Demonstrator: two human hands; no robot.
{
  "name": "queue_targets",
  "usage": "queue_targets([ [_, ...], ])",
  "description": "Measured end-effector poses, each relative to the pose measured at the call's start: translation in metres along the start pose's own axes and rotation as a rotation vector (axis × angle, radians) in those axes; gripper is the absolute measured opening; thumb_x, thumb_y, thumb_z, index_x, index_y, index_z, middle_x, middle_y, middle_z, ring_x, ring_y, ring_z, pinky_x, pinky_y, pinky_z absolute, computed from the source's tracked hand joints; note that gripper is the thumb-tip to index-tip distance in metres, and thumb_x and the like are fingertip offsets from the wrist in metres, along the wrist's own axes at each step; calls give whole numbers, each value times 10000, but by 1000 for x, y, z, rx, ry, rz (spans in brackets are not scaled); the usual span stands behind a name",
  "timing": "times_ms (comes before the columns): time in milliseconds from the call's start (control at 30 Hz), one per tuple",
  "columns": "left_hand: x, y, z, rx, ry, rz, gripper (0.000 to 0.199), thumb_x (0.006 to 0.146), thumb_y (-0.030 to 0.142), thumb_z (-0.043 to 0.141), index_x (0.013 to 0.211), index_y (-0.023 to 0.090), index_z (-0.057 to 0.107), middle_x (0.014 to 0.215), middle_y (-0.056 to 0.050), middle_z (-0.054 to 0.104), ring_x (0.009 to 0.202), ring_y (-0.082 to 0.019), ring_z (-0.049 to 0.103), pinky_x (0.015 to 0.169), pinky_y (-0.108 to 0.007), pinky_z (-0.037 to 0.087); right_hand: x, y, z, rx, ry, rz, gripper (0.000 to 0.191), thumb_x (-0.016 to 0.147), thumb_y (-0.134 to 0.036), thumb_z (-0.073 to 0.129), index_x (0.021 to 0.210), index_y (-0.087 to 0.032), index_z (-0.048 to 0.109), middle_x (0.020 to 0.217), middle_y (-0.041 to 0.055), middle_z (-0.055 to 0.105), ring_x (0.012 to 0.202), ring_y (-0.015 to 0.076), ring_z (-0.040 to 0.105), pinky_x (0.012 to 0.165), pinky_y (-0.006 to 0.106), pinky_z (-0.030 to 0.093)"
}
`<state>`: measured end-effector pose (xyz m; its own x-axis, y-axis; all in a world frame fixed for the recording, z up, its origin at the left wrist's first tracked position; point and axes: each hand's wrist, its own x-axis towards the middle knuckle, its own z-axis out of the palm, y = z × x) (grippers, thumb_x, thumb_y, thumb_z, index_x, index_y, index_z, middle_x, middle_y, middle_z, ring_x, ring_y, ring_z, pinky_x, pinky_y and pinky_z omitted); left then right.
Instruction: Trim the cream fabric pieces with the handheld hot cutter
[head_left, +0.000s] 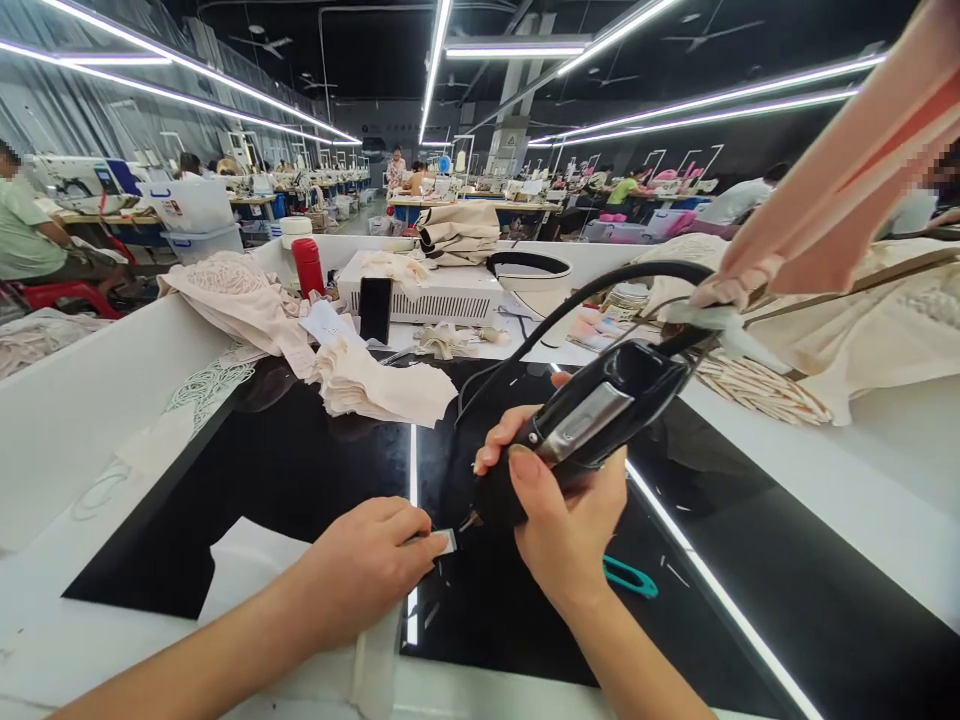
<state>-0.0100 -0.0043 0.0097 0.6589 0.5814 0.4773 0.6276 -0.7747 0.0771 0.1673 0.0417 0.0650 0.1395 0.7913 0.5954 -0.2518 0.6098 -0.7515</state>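
My right hand point(562, 510) is wrapped round a thick black corded hand tool point(592, 415) with a silver lever along its side. Its narrow metal tip point(470, 520) points down and left, close above the glossy black board point(315, 470). Beside that tip, my left hand point(382, 560) has its fingers closed on a small pale flat piece point(448, 541), pressed to the board; most of the piece is hidden under the fingers. A white sheet point(251, 560) lies partly beneath my left forearm. Near my right wrist rests a teal plastic-handled tool point(630, 577).
A stack of cream fabric pieces point(386, 385) lies at the board's back edge. Behind it stand a phone point(375, 310), a white vented box point(427, 290) and a red bottle point(307, 266). Pink cloth point(832, 190) hangs at right, tied by the tool's cable. White walls point(97, 420) edge the table.
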Motion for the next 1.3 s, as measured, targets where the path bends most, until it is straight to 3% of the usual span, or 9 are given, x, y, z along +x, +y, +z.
queue_targets([
  [267, -6, -1, 5, 32, 3, 25, 304, 957, 1, 463, 1149, 152, 645, 959, -74, 680, 868, -223, 697, 754, -360, 634, 0, 6, 4, 23, 4, -17, 311, 856, -250, 744, 1087, -276, 538, 805, -68, 669, 572, 107, 614, 529, 262, 556],
  [1133, -9, 0, 2, -6, 47, 24, 296, 966, 2, 458, 1140, 152, 645, 972, -72, 701, 866, -218, 703, 760, -357, 636, -4, 2, 7, 25, -17, -14, 279, 869, -267, 748, 1050, -277, 535, 812, -66, 667, 576, 108, 618, 526, 261, 562],
  [1300, -10, -2, 3, -14, 52, 24, 275, 977, 36, 487, 1170, 156, 643, 987, -71, 703, 889, -227, 699, 777, -366, 636, -2, 1, 8, 42, -5, -26, 320, 872, -275, 753, 1117, -279, 546, 808, -67, 668, 575, 109, 618, 523, 261, 557],
])
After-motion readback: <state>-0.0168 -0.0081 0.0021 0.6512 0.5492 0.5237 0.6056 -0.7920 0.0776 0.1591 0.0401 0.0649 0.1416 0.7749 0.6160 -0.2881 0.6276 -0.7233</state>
